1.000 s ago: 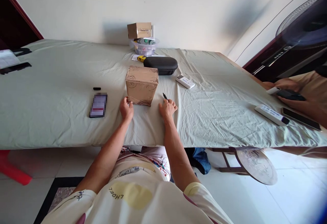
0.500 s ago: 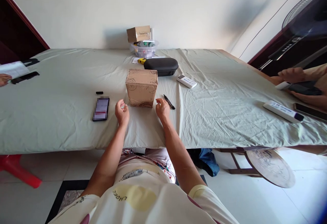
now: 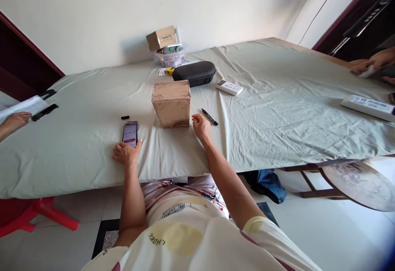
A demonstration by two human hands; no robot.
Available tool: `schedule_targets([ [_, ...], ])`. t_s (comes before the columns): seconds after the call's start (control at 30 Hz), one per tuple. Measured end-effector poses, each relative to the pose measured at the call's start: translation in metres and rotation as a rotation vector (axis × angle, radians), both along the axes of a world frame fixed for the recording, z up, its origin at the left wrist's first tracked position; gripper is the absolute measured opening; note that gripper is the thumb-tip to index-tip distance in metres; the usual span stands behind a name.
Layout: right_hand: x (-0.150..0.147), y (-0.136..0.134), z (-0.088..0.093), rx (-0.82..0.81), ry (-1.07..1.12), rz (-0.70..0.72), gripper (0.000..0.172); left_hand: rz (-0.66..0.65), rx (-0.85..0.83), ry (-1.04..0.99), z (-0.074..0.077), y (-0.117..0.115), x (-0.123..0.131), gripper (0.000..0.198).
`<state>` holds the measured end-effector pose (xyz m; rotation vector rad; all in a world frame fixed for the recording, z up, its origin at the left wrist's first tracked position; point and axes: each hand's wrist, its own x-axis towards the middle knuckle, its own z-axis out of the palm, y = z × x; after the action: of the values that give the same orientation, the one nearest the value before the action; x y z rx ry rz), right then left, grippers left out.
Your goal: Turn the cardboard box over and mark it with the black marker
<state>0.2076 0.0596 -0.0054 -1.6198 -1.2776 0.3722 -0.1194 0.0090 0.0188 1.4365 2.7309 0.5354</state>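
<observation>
One boxy brown cardboard carton [image 3: 171, 112], scrawled with curling dark lines, stands on the cloth-covered counter [image 3: 77, 151]. At its 8 o'clock lies one flat smartphone [image 3: 130, 134]; the left hand [image 3: 126, 152] spreads its fingers across the lower end, grip impossible to tell. At 4 o'clock, the right hand [image 3: 201, 127] has half-curled fingers, nothing visible in them, near one slim black marker [image 3: 210, 117]. One smooth, rounded case [image 3: 194, 73] sits at 1 o'clock.

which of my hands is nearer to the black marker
Right. Your right hand is close beside the black marker, just left of it; your left hand is farther left, at the near end of the phone.
</observation>
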Motion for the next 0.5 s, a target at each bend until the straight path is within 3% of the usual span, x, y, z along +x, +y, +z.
schedule_targets([
  [0.27, 0.010, -0.004, 0.011, 0.060, 0.226, 0.028, 0.025, -0.006, 0.059, -0.075, -0.007, 0.004, 0.004, 0.080],
  [0.5, 0.012, -0.035, 0.017, 0.048, 0.424, 0.120, 0.024, -0.069, 0.088, -0.231, -0.007, -0.034, 0.003, 0.071],
])
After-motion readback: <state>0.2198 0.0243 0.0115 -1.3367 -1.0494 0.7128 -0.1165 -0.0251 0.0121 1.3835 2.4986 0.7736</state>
